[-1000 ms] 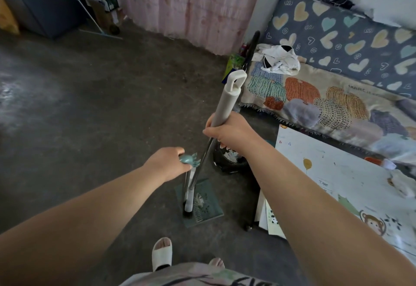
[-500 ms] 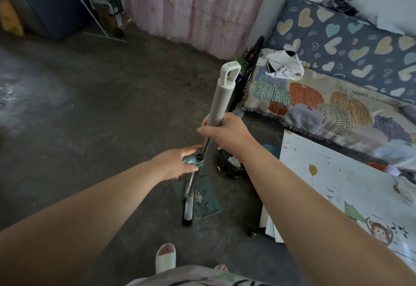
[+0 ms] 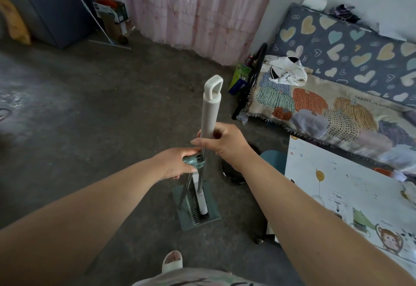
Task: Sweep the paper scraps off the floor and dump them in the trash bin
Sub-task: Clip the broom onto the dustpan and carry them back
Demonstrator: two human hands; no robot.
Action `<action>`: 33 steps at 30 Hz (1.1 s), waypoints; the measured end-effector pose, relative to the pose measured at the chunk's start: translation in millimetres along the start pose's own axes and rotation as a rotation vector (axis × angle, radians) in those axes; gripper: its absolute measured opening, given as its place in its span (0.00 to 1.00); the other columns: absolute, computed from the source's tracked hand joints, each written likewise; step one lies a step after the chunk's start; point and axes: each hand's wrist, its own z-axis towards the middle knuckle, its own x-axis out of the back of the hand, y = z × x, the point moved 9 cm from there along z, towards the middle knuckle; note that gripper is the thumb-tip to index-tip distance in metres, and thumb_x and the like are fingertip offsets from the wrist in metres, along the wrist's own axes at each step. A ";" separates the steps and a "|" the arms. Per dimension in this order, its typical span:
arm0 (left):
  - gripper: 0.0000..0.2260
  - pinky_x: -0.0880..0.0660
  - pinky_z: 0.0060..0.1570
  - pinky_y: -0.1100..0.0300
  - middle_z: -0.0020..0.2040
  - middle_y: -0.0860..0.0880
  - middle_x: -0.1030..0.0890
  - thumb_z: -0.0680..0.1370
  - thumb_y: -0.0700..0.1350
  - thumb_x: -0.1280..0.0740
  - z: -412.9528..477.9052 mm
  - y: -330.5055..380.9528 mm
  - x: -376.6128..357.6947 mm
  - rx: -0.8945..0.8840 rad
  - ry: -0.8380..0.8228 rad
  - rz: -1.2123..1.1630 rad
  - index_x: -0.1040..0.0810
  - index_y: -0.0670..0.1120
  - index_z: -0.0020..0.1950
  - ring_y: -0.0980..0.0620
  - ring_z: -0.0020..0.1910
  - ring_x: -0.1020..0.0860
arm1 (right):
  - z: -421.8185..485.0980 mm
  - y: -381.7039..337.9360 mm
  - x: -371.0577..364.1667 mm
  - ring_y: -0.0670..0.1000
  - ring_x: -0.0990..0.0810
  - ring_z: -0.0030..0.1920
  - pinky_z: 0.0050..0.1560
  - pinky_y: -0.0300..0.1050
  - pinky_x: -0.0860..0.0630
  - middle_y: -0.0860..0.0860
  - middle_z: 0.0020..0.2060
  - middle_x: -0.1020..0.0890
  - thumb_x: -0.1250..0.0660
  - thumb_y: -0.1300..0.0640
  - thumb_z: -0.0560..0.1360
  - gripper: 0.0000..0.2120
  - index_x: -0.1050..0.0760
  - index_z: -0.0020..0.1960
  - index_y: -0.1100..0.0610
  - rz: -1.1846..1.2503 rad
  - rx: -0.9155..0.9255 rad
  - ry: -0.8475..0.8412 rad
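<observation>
Now | right hand [image 3: 222,145] wrapped round broom handle [image 3: 210,114] | left hand [image 3: 177,162] gripping green dustpan handle [image 3: 191,161]

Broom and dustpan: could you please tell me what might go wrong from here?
The left hand grips the teal clip that holds the broom, so its fingers might get pinched if the pole snaps free. The dustpan could tip towards the sandalled foot. Swung wide, the broom could hit the play mat on the right.
</observation>
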 end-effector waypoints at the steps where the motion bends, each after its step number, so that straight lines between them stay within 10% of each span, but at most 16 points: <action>1: 0.29 0.25 0.37 0.59 0.36 0.55 0.24 0.77 0.47 0.31 0.3 0.6 1.8 -0.004 0.007 0.000 0.37 0.59 0.76 0.53 0.31 0.26 | 1.2 0.3 0.2 0.50 0.21 0.40 0.47 0.52 0.21 0.58 0.40 0.18 0.21 0.51 0.63 0.14 0.20 0.42 0.57 0.017 -0.001 0.009; 12: 0.20 0.26 0.33 0.61 0.40 0.54 0.21 0.77 0.47 0.32 2.6 16.7 9.6 -0.098 0.037 0.014 0.28 0.59 0.68 0.55 0.30 0.25 | 0.5 48.5 -23.8 0.42 0.22 0.51 0.51 0.33 0.29 0.45 0.50 0.21 0.35 0.39 0.74 0.21 0.27 0.59 0.53 0.084 -0.281 -0.074; 19: 0.20 0.28 0.30 0.63 0.39 0.52 0.20 0.77 0.47 0.32 0.3 26.7 7.3 -0.085 0.074 0.018 0.28 0.60 0.67 0.56 0.29 0.26 | 4.2 55.6 -8.0 0.42 0.27 0.34 0.37 0.35 0.32 0.45 0.36 0.24 0.39 0.38 0.76 0.16 0.26 0.45 0.50 -0.038 -0.286 -0.069; 33: 0.26 0.27 0.32 0.60 0.41 0.49 0.20 0.77 0.46 0.35 -7.1 72.7 -8.2 0.010 0.174 0.056 0.37 0.56 0.74 0.53 0.31 0.25 | 2.1 54.8 33.6 0.47 0.25 0.36 0.40 0.41 0.28 0.47 0.35 0.24 0.38 0.33 0.72 0.20 0.27 0.38 0.49 -0.139 -0.193 -0.080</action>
